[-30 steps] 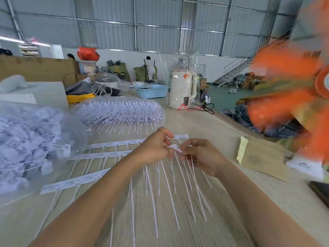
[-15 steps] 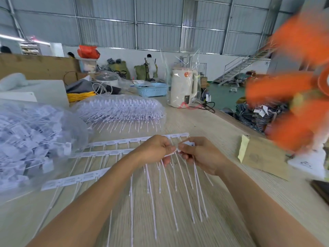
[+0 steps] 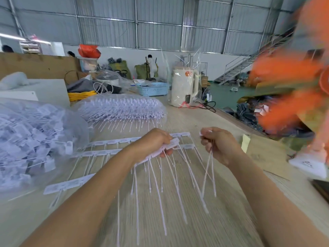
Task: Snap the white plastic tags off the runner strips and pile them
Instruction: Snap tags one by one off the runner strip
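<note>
Left hand (image 3: 154, 142) grips white plastic runner strip (image 3: 161, 151), tails hanging toward pale wood-grain worktop (image 3: 178, 220). Right hand (image 3: 219, 144), apart to its right, pinches detached white tags (image 3: 210, 168). Further strips (image 3: 110, 141) lie beyond left hand; bagged tag pile (image 3: 35, 139) far left.

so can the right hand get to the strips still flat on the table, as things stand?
Probably not right away. The right hand is already gripping snapped-off tags whose tails hang down, and the left hand holds a lifted strip above the flat strips, partly blocking them.
</note>
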